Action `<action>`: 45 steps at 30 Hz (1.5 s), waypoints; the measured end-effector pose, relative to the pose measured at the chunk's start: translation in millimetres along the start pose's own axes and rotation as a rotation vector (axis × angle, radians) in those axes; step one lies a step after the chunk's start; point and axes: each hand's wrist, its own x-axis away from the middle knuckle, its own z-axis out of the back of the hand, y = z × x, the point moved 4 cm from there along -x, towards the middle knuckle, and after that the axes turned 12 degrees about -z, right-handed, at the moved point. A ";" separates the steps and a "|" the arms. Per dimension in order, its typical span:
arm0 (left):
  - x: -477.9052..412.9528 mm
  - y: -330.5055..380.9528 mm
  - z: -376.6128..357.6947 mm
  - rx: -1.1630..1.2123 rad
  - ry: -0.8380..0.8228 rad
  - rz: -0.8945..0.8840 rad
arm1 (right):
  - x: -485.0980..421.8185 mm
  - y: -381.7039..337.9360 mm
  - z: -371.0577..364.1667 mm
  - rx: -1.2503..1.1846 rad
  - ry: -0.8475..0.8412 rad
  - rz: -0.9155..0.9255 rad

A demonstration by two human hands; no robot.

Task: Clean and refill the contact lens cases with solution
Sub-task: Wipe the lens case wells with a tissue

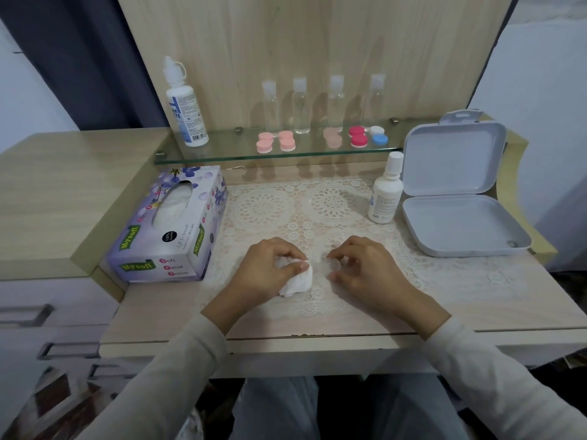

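The desk (476, 312) carries a tissue box (178, 223) on the left and an open white hinged box (457, 198) on the right. A tall solution bottle (187, 112) stands on the glass shelf (222, 152) with the coloured lens cases (287, 141) in a row. The small solution bottle (386, 192) stands just beside the hinged box, nearer the right hand. Low and central, the left hand (266, 268) clutches a tissue wad (298, 281). The right hand (365, 268) pinches a small clear piece (333, 265), likely a case part, though it is too blurred to confirm. The piece lies just right of the wad, close but apart, so wiping it probably needs only a short inward move.
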 end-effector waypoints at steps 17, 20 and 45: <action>10.1 -6.1 -15.3 -0.391 -0.038 -0.481 | 8.2 9.5 -9.8 -0.085 0.087 0.044; 10.2 -7.7 -14.3 -0.356 -0.065 -0.515 | 8.5 9.3 -10.3 -0.100 0.081 0.043; 7.1 2.8 -8.7 -0.403 0.145 -0.521 | 11.2 5.6 -10.1 -0.065 0.121 0.102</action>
